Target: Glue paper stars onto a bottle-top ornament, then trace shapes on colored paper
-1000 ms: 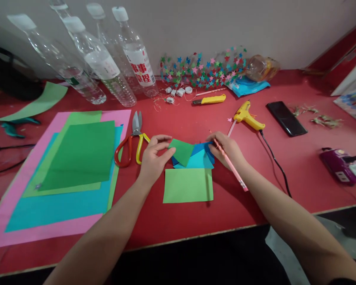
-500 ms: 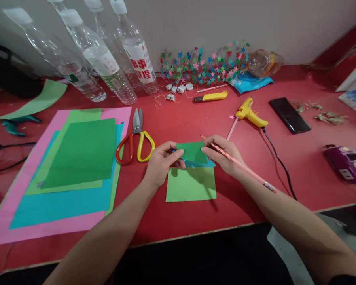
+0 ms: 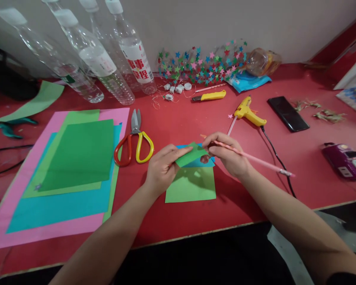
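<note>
A small dark green paper piece is gripped at its left end by my left hand, tilted above the table. My right hand holds a pink pencil, its tip pointing left and its eraser end to the right. The right fingertips are at the green piece's right end; whether they pinch it I cannot tell. Beneath lies a blue paper piece, partly covered, at the upper edge of a light green paper rectangle on the table.
Scissors lie left of my hands, beside stacked coloured sheets. Behind are plastic bottles, a yellow cutter and star-covered clear plastic. To the right lie a glue gun, its cord, a phone and a purple power socket.
The dark green piece has turned from nearly level to slanted, its right end higher. The pencil has shifted in my right hand, its eraser end now farther right and higher.
</note>
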Motion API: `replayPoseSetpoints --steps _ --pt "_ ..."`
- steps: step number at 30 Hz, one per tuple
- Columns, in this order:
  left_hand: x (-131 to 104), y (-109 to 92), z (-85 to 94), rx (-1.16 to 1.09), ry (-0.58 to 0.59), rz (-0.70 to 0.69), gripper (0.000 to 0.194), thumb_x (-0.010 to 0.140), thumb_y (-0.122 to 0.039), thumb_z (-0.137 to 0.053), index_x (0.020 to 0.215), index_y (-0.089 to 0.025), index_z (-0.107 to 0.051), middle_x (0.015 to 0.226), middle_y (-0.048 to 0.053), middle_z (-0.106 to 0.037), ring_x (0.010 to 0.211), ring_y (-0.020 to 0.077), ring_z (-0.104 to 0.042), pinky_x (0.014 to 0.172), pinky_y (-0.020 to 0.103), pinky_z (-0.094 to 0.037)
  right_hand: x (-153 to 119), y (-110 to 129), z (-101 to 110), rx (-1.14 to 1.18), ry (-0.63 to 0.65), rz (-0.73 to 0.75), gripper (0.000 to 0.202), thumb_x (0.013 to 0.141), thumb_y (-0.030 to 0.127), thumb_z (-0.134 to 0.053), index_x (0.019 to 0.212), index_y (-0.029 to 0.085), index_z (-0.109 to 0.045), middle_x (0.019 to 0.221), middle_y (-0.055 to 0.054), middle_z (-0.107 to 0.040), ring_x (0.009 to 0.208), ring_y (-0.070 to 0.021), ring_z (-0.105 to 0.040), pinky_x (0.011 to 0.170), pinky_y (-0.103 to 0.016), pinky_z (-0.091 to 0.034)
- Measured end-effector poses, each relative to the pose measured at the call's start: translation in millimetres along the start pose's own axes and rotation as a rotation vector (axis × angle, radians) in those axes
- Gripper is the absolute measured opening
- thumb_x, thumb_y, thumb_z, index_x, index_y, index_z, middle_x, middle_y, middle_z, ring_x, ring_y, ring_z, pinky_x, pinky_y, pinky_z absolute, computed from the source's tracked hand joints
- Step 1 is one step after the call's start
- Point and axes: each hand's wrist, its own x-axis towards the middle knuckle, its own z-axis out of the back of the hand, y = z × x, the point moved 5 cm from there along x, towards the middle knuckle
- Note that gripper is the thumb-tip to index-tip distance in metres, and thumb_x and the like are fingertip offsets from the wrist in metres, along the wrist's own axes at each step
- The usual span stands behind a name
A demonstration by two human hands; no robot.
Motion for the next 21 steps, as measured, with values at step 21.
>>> replayPoseSetpoints --steps 21 --pt "-17.5 9.4 -64.2 0.325 0.715 0.031 0.06 0.09 -0.044 -0.051 0.143 -0.018 -0.04 0.146 0.016 -0.041 0.136 0.034 -0.034 0.113 0.057 -0.028 16.2 22.5 78.8 -1.419 -0.368 0.015 0.021 0.087 0.023 -0.047 0.104 0.016 -0.057 0.107 -0.016 -0.061 0.076 -0.0245 -0.059 0.06 -0.032 -0.039"
